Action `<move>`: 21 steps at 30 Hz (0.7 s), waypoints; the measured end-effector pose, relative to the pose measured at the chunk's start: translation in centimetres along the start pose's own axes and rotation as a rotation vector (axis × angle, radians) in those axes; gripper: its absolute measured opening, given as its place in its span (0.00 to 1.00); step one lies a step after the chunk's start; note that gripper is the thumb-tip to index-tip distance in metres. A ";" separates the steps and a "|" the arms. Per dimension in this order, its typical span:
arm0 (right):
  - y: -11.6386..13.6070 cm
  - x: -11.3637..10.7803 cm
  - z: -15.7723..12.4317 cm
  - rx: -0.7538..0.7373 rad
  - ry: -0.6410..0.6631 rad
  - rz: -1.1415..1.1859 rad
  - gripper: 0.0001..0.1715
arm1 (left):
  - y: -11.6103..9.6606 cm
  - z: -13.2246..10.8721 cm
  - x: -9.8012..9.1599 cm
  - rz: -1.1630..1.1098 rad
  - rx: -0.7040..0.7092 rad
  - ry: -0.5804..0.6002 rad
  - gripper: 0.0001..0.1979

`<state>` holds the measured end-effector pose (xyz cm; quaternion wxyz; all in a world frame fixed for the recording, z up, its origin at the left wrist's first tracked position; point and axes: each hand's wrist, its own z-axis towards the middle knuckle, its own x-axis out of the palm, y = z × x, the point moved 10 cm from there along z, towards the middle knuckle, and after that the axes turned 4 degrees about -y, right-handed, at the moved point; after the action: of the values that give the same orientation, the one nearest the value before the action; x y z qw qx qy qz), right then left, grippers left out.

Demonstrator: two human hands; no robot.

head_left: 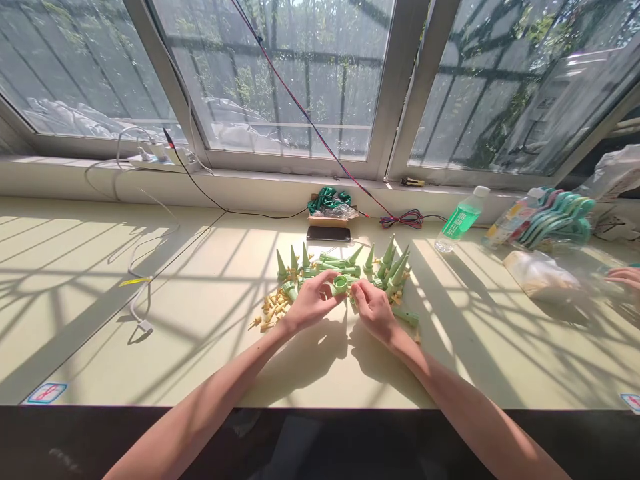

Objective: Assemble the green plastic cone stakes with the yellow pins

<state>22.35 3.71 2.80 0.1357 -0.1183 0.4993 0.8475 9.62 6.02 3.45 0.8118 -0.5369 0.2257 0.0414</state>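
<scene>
A person is working at a bench (200, 363), both forearms reaching in over its near edge. The left hand (313, 303) is grasping a hollow green piece (341, 285), its round opening facing up, and is holding it between the near and back edges. The right hand (373, 310) is meeting it just beside that opening, its grip pinching inward; whether anything is sitting between those fingertips, one cannot tell. Green cones (397, 270) are standing and lying beyond and to the right of the hands, while small yellow pegs (274, 307) are lying beside the left hand. Toward the back edge, a dark phone (328, 234) is lying flat, and a green-labelled bottle (460, 220) is standing to its right. Another person's hand (625, 277) is showing far right.
</scene>
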 end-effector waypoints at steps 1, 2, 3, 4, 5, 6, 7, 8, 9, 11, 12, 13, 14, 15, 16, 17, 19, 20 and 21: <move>0.0 0.0 0.0 -0.003 0.000 0.002 0.21 | 0.1 0.0 -0.1 0.004 -0.008 -0.011 0.17; 0.0 -0.1 0.0 -0.008 -0.005 0.002 0.21 | 0.3 0.1 -0.2 0.003 -0.017 -0.020 0.18; 0.0 -0.2 0.0 -0.013 -0.014 0.002 0.20 | 0.4 0.2 -0.3 -0.006 -0.028 -0.026 0.18; 0.0 -0.3 0.0 -0.017 -0.027 0.001 0.20 | 0.6 0.2 -0.3 -0.025 -0.046 -0.023 0.18; 0.0 -0.5 0.0 -0.020 -0.043 -0.003 0.19 | 0.8 0.3 -0.1 -0.055 -0.075 -0.008 0.17; 0.0 -0.7 0.0 -0.023 -0.064 -0.010 0.19 | 1.2 0.3 0.1 -0.100 -0.117 0.011 0.18; 0.0 -0.9 0.0 -0.024 -0.085 -0.020 0.19 | 1.6 0.3 0.4 -0.158 -0.173 0.031 0.19; 0.0 -1.1 0.0 -0.025 -0.102 -0.031 0.19 | 2.0 0.2 0.7 -0.224 -0.238 0.048 0.23; 0.1 -1.2 0.0 -0.028 -0.112 -0.043 0.19 | 2.5 0.1 1.0 -0.287 -0.303 0.066 0.26; 0.3 -1.2 0.0 -0.048 -0.109 -0.059 0.19 | 3.0 -0.3 1.7 -0.380 -0.413 0.121 0.33; 0.5 -1.1 -0.1 -0.063 -0.097 -0.064 0.19 | 3.2 -0.5 2.1 -0.402 -0.450 0.161 0.36; 0.6 -0.9 -0.1 -0.082 -0.084 -0.069 0.18 | 3.2 -0.8 2.5 -0.409 -0.478 0.203 0.37; 0.8 -0.8 -0.1 -0.101 -0.069 -0.074 0.19 | 3.3 -1.0 2.9 -0.410 -0.498 0.239 0.39; 1.0 -0.6 -0.2 -0.119 -0.054 -0.077 0.19 | 3.3 -1.2 3.1 -0.413 -0.513 0.267 0.40; 1.1 -0.5 -0.2 -0.133 -0.042 -0.078 0.19 | 3.3 -1.3 3.3 -0.418 -0.520 0.285 0.41; 1.1 -0.3 -0.3 -0.143 -0.031 -0.076 0.20 | 3.2 -1.4 3.4 -0.425 -0.522 0.297 0.41; 1.2 -0.2 -0.3 -0.155 -0.019 -0.070 0.20 | 3.1 -1.5 3.6 -0.437 -0.520 0.312 0.41; 1.1 -0.2 -0.3 -0.157 -0.018 -0.067 0.20 | 3.1 -1.5 3.6 -0.442 -0.519 0.317 0.41; 1.1 -0.2 -0.3 -0.155 -0.020 -0.065 0.20 | 3.0 -1.5 3.6 -0.445 -0.517 0.322 0.41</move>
<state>22.17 2.92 3.60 0.1585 -0.1360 0.4265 0.8800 11.45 5.30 -1.11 0.5930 -0.7595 0.2103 -0.1653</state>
